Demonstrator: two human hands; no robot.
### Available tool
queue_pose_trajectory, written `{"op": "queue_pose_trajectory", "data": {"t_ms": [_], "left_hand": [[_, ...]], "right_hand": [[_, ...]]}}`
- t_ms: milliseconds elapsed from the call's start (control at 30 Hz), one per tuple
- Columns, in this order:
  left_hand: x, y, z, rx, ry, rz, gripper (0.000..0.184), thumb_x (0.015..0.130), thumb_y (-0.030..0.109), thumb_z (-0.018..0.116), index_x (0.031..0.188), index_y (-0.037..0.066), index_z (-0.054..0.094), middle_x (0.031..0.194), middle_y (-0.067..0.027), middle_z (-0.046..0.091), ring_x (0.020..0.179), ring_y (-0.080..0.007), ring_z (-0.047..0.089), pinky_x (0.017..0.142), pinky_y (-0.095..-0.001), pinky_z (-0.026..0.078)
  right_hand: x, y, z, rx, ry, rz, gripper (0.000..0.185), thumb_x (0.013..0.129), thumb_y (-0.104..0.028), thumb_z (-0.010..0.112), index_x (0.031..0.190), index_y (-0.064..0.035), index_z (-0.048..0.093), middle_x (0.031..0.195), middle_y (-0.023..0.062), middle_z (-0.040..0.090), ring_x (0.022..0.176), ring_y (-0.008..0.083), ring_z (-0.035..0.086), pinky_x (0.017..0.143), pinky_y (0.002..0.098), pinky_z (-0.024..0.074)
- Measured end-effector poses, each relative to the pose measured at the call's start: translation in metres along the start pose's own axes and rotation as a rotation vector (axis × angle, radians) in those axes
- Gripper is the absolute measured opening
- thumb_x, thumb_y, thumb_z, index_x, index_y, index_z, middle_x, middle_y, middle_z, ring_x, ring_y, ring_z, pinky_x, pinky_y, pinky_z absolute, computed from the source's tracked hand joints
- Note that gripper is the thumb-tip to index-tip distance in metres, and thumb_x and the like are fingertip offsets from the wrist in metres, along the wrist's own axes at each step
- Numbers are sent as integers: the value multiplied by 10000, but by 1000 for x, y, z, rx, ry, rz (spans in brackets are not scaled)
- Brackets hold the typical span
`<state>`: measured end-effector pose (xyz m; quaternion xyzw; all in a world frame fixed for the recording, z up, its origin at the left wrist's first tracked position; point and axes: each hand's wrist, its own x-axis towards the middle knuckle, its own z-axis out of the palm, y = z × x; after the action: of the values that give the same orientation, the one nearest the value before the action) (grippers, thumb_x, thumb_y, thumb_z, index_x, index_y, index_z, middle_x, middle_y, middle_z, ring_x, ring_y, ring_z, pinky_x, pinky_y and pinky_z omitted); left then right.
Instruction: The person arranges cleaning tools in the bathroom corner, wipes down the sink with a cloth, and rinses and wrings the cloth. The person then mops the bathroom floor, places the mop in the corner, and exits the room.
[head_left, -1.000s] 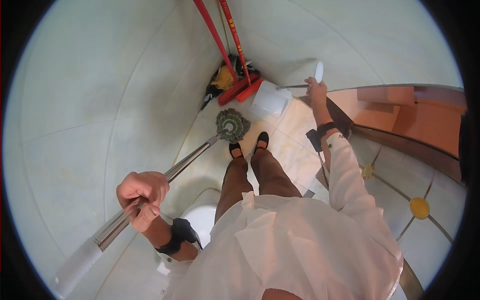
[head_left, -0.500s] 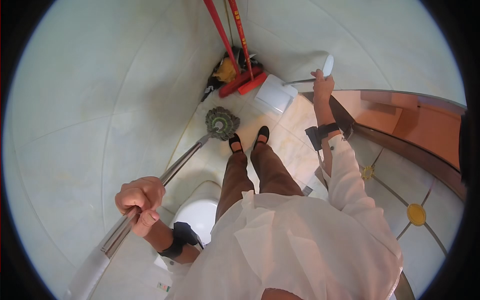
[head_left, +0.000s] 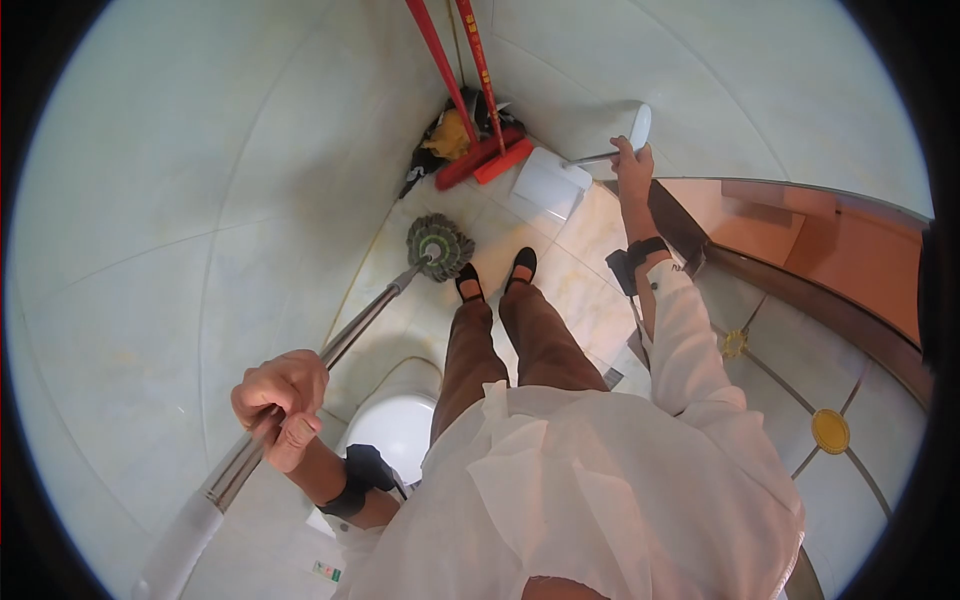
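In the head view, one mop [head_left: 362, 335] slants across the scene, its single round grey-green mop head [head_left: 440, 247] just beside the left one of two black shoes [head_left: 522, 265]. The left hand [head_left: 282, 398] is nearer the body than the mop head and to its left, fingers clenched around the metal handle. Beyond the mop head and to its right is one white dustpan [head_left: 552, 183]; its contents cannot be made out, nor whether it touches the floor [head_left: 590, 245]. The right hand [head_left: 633, 170], farther right of the mop head, has its fingers curled round the dustpan's handle, with the white grip [head_left: 640, 125] showing past them. One white toilet [head_left: 395, 425], partly hidden by the left forearm, lies on the near side of the mop head; its inside cannot be told. Beyond the mop head, two red brooms [head_left: 505, 160] lean side by side, one head darker than the other, with one yellow cloth [head_left: 449, 136] and a dark bundle [head_left: 412, 172] behind them. Well to the right of the mop head are two gold medallions [head_left: 830, 431]
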<state>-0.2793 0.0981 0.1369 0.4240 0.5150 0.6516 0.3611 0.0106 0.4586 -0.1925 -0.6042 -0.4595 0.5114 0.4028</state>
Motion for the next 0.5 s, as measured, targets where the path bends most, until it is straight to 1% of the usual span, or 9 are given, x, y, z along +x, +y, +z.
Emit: {"op": "queue_pose_trajectory", "data": {"t_ms": [100,200,300,400,433,500], "left_hand": [[-3,0,-1,-3,3,6,365,786,130,768,690,76,420,526,9,422,420,-123,351,463,-298,290],[-3,0,-6,15,-3,-11,358,786,116,756,675,75,418,527,12,420,423,-123,348,460,-296,283],[-4,7,-5,42,38,-25,359,767,109,759,663,72,417,523,12,416,415,-125,348,450,-295,275],[-12,9,-17,55,36,7,374,746,125,778,653,72,420,513,13,409,405,-129,348,437,-296,265],[-14,12,-18,41,37,11,373,740,127,782,653,72,423,509,13,409,402,-132,349,434,-296,262],[-16,17,-24,12,41,16,372,728,129,789,655,72,429,503,11,408,397,-136,350,427,-298,256]], "right_hand": [[7,2,-4,-119,-28,-62,271,894,-241,630,942,16,562,808,85,690,560,108,533,517,262,441],[10,-4,-2,-264,-59,-95,276,903,-258,629,921,12,573,790,78,691,576,114,538,535,276,442],[-21,-44,15,-169,-187,-73,270,902,-265,635,885,0,581,785,85,689,597,128,553,561,297,449],[-37,-46,33,-299,-389,-140,292,886,-272,649,900,10,576,770,122,674,601,176,557,584,340,460],[-41,-48,39,-509,-437,-222,329,872,-283,650,950,23,558,771,171,663,636,265,611,627,387,485],[-62,-51,57,-446,-491,-284,346,868,-287,642,970,30,549,779,206,656,694,328,637,659,410,494]]}}
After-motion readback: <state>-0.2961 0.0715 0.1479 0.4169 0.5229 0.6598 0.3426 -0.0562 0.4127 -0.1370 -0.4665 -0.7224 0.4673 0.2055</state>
